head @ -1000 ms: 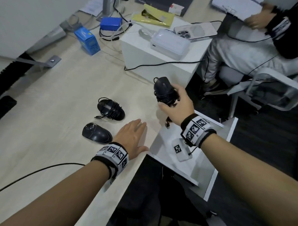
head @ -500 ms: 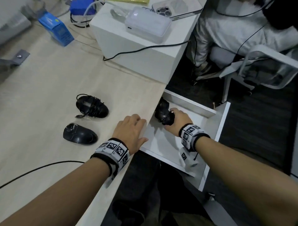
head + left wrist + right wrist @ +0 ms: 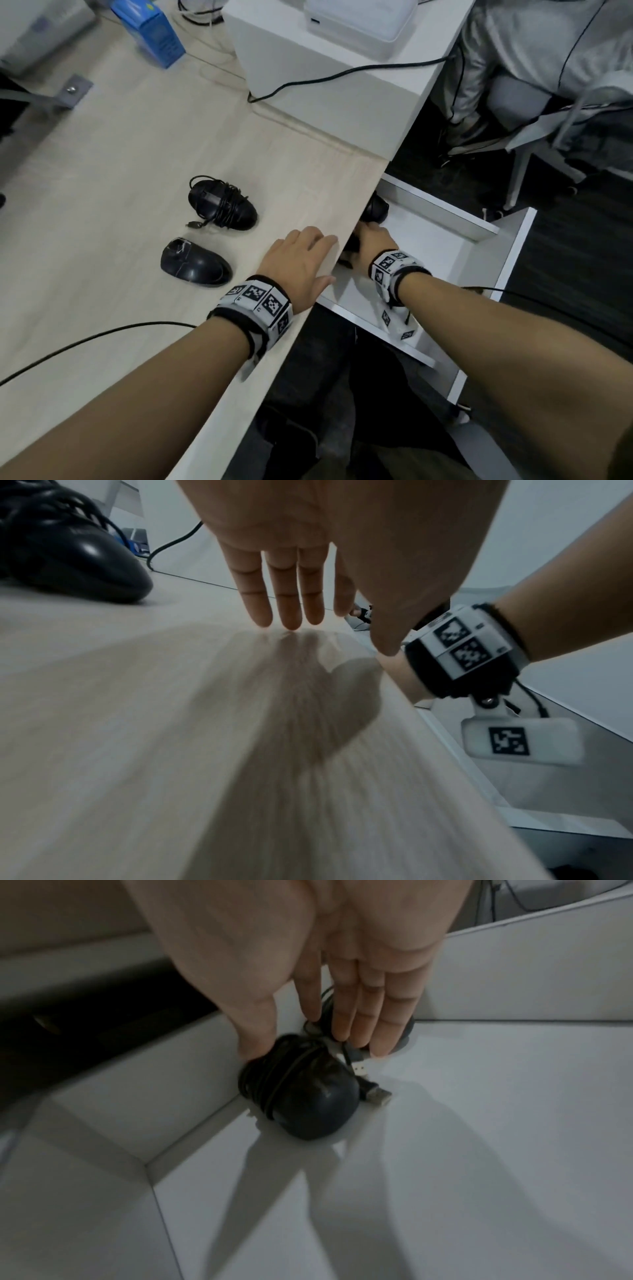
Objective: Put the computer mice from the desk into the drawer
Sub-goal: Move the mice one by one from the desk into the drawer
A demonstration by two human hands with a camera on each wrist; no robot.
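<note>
Two black mice lie on the light wood desk [image 3: 120, 154]: one wound in its cord [image 3: 222, 209], one plain [image 3: 195, 262]. My left hand [image 3: 298, 263] rests flat and open at the desk edge, fingers [image 3: 287, 610] straight on the wood. My right hand [image 3: 368, 236] is down in the open white drawer [image 3: 442, 212]. There a cord-wrapped black mouse [image 3: 301, 1093] lies on the drawer floor [image 3: 479, 1123] by the side wall. My thumb touches its cord and my fingers [image 3: 359, 1026] are straight. A second dark mouse [image 3: 375, 209] sits just beyond them.
A white box [image 3: 325, 102] stands on the desk behind the drawer, with a white device [image 3: 356, 20] and a black cable [image 3: 342, 73] on it. A blue carton [image 3: 154, 34] is at the back. A seated person [image 3: 513, 68] is to the right. Another cable [image 3: 85, 342] crosses the near desk.
My right hand carried the cord-wrapped mouse from above the desk edge down into the drawer, set it on the floor and straightened its fingers. The left hand stayed put.
</note>
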